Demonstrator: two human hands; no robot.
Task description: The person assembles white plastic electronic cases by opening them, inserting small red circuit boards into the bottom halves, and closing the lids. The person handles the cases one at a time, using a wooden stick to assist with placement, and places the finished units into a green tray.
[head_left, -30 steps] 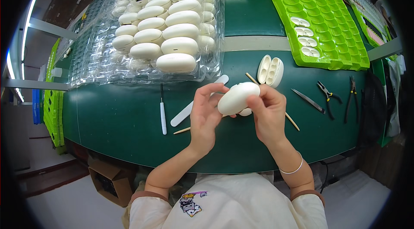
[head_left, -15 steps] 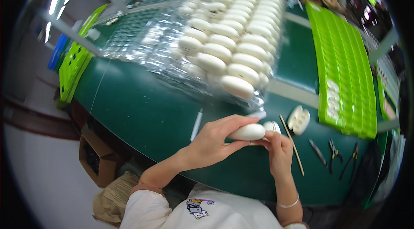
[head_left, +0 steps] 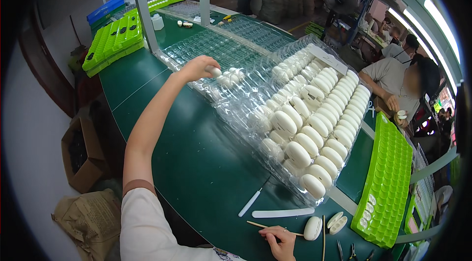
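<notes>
My left hand (head_left: pixel 197 68) reaches out over the clear plastic tray (head_left: pixel 184 54) on the left. Its fingers are closed round a white oval case (head_left: pixel 214 71), beside a small group of similar cases (head_left: pixel 230 78). Close to my body, my right hand (head_left: pixel 280 243) pinches a thin wooden stick (head_left: pixel 254 224). The stick's far end points at a rounded white case (head_left: pixel 312 228) lying on the green table. Just past that lie a second wooden stick (head_left: pixel 324 246) and an opened white case (head_left: pixel 337 223) with its hollows showing.
Rows of white oval cases (head_left: pixel 319 123) fill stacked clear trays mid-table. A white-handled tool (head_left: pixel 250 204) and a white strip (head_left: pixel 282 213) lie in front. Pliers (head_left: pixel 352 252) sit at lower right. Green trays (head_left: pixel 383 182) flank the table; a co-worker (head_left: pixel 398 81) sits at right.
My left hand has moved from in front of me to the far left tray with a white case. My right hand stays near my body with the stick. The view has swung left.
</notes>
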